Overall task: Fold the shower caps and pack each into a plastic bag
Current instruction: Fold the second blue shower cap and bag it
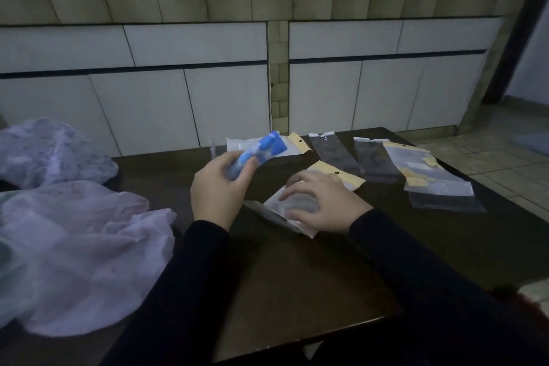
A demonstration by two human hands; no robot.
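so my left hand [218, 187] curls round a blurred blue-and-white tube-shaped tool [255, 154], right hand [319, 203] fingers spread flat on the clear plastic bag with yellow header [297, 205] at table centre. unfolded translucent shower caps [77, 252] at 9 o'clock. i'd keep the bag pinned flat before sealing, probably.

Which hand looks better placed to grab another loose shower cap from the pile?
Probably the left hand: it is nearer the shower caps heaped at the table's left, though it must first drop the blue tool. The right hand is pressing the filled bag.
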